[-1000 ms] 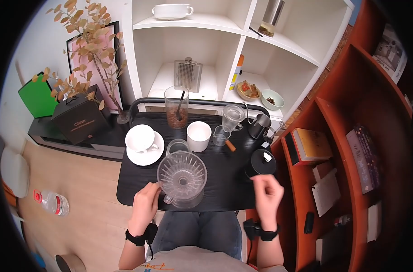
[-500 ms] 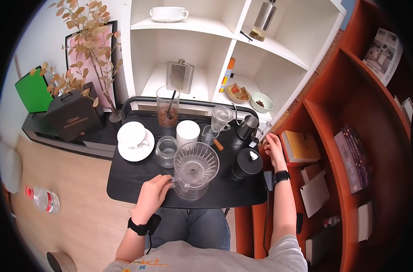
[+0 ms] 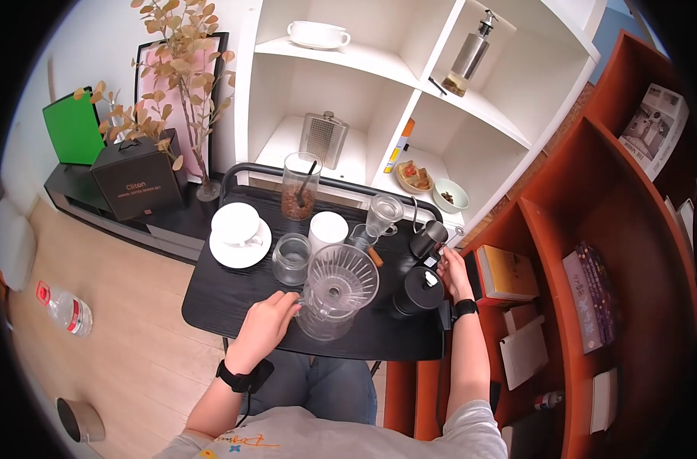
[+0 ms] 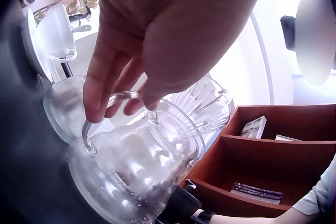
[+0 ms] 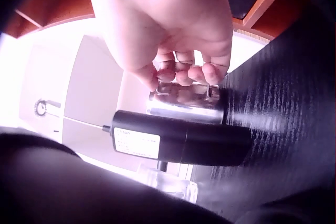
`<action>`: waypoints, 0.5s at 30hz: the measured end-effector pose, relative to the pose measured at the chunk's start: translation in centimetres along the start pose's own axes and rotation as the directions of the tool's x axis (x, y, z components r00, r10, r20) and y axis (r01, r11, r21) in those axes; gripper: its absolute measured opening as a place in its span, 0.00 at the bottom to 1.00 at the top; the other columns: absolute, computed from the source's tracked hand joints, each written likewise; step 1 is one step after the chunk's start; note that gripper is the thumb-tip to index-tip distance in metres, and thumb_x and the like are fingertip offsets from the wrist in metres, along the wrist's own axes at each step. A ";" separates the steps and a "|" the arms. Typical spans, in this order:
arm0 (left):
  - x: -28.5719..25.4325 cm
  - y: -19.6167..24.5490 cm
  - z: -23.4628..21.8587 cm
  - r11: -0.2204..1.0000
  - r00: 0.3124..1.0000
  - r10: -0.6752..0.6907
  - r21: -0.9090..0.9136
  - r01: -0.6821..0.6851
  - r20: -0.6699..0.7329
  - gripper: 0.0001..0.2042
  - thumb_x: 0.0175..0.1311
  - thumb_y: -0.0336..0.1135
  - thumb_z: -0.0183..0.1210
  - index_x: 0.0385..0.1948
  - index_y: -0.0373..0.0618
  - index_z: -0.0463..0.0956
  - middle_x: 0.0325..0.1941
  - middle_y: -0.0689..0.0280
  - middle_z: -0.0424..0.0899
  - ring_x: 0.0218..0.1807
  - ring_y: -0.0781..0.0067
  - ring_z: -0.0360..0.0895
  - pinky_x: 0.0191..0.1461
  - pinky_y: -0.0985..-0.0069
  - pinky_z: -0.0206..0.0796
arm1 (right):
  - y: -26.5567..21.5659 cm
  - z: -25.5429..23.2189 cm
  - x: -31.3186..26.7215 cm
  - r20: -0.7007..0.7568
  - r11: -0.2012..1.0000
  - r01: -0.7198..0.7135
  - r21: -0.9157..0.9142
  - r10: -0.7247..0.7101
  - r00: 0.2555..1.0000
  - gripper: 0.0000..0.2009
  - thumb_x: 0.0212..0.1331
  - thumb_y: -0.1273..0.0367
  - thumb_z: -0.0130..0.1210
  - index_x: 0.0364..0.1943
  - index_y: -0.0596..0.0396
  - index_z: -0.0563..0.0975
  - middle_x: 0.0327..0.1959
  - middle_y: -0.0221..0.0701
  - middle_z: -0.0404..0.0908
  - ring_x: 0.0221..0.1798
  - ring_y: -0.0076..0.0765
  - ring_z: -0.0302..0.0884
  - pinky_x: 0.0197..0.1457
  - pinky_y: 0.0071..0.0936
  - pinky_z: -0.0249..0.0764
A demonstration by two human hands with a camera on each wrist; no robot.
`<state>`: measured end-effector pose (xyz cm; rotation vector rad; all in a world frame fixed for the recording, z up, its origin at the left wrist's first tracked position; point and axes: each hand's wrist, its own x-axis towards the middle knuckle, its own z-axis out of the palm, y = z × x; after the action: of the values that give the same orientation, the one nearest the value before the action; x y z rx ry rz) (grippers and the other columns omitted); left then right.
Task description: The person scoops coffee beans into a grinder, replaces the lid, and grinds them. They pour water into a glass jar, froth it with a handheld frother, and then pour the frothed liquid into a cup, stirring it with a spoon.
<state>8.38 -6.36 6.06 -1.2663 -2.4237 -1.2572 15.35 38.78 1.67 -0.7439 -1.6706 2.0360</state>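
My left hand (image 3: 268, 325) pinches the handle of a clear glass coffee server (image 3: 323, 325), as the left wrist view shows up close. On top of the server sits a clear ribbed coffee dripper (image 3: 339, 277). At the tray's right side, my right hand (image 3: 455, 275) has its fingers curled at the handle of a small metal gooseneck kettle (image 3: 426, 240). In the right wrist view, the kettle (image 5: 185, 106) is partly hidden behind a black handheld frother (image 5: 178, 142) with a white label. A black lidded canister (image 3: 419, 292) stands just left of my right wrist.
On the black tray table (image 3: 233, 298) stand a white cup and saucer (image 3: 239, 237), a glass jar (image 3: 291, 260), a white mug (image 3: 328, 228), a tall glass of beans (image 3: 298, 200) and small glass pitchers. White shelves (image 3: 394, 65) rise behind; a reddish-brown bookcase (image 3: 543, 229) flanks the right.
My right hand has gone from near the black canister, out to the right and then in to the kettle's handle. The left hand has stayed at the server's handle as the head view shifted.
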 end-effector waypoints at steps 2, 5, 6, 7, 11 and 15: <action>0.2 0.0 0.0 1.000 1.000 -0.015 -0.001 0.015 -0.012 0.07 0.60 0.28 0.55 0.37 0.38 0.73 0.29 0.53 0.76 0.29 0.49 0.75 0.30 0.64 0.66 | -0.2 -0.3 -0.8 -0.006 1.000 0.012 0.012 -0.012 1.000 0.09 0.65 0.61 0.50 0.28 0.44 0.69 0.20 0.16 0.61 0.21 0.15 0.57 0.24 0.16 0.55; 0.5 -0.1 0.2 0.999 1.000 -0.011 -0.038 0.010 -0.023 0.07 0.60 0.28 0.55 0.38 0.38 0.74 0.29 0.53 0.76 0.29 0.49 0.75 0.31 0.64 0.66 | -0.9 -1.1 -2.5 0.004 0.999 0.042 0.026 -0.042 0.999 0.09 0.65 0.60 0.50 0.28 0.43 0.68 0.20 0.15 0.60 0.21 0.14 0.54 0.24 0.15 0.53; 0.6 -0.2 0.1 0.999 1.000 -0.012 -0.039 0.011 -0.021 0.07 0.60 0.28 0.55 0.38 0.38 0.74 0.29 0.53 0.76 0.29 0.49 0.75 0.31 0.64 0.66 | -1.2 -1.5 -3.1 -0.028 0.997 0.066 0.029 -0.066 0.997 0.10 0.64 0.60 0.50 0.28 0.43 0.67 0.20 0.15 0.59 0.21 0.14 0.54 0.24 0.14 0.53; 0.6 -0.2 0.1 0.999 1.000 -0.012 -0.052 0.011 -0.021 0.07 0.60 0.28 0.55 0.39 0.38 0.74 0.29 0.54 0.76 0.29 0.49 0.75 0.31 0.64 0.66 | -1.6 -1.8 -3.9 -0.062 0.996 0.088 0.030 -0.087 0.994 0.10 0.64 0.60 0.50 0.28 0.43 0.67 0.20 0.15 0.59 0.21 0.13 0.54 0.24 0.14 0.53; 0.5 0.2 -0.2 1.000 0.996 -0.006 -0.001 0.006 -0.094 0.08 0.60 0.30 0.56 0.37 0.37 0.74 0.30 0.55 0.77 0.29 0.49 0.76 0.31 0.63 0.68 | -4.7 -2.5 -8.0 -0.166 0.984 0.179 -0.026 -0.181 0.969 0.10 0.64 0.61 0.51 0.26 0.42 0.66 0.18 0.14 0.58 0.18 0.11 0.51 0.20 0.13 0.50; 0.5 2.1 -1.9 0.995 0.982 -0.085 0.038 0.093 -0.168 0.09 0.56 0.32 0.59 0.35 0.37 0.74 0.29 0.58 0.77 0.25 0.56 0.76 0.28 0.68 0.68 | -7.9 -3.8 -12.6 -0.217 0.956 0.277 -0.095 -0.291 0.932 0.10 0.63 0.62 0.53 0.27 0.43 0.67 0.19 0.14 0.60 0.17 0.10 0.53 0.19 0.11 0.49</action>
<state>9.15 -6.77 8.77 -1.0081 -2.3984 -1.2668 27.28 35.58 10.72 -0.6829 -1.6103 1.6400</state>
